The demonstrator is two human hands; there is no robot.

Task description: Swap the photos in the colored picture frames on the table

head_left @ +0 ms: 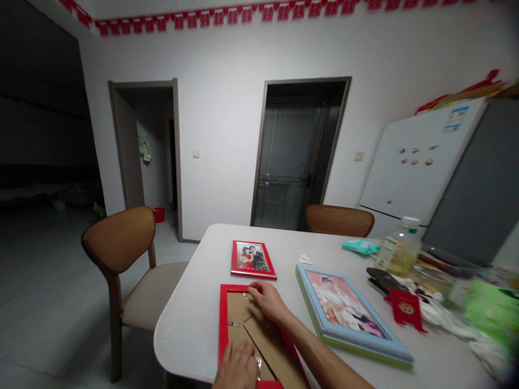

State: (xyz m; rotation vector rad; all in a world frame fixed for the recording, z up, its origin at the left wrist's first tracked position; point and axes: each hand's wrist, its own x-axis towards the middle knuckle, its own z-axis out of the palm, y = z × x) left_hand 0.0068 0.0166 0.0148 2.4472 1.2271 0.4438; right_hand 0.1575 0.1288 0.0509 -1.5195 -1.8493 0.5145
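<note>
A red picture frame (224, 319) lies face down near the table's front edge, its brown backing board (237, 298) with metal clips and a stand flap facing up. My left hand (237, 367) rests on the lower left part of the backing, fingers spread. At the top edge of the same frame is my right hand (267, 302), its fingers bent together by a metal clip; whatever they pinch is too small to make out. Just beyond stands no gap of note: a smaller red-framed photo (252, 258) lies face up behind it.
Blue and green frames (348, 308) lie stacked at the right. Farther right are a bottle (399, 246), a dark phone-like object (383, 280), a red packet (405, 309), tissues and a green bag (492, 310). Chairs stand at the left (121, 243) and behind the table (339, 219).
</note>
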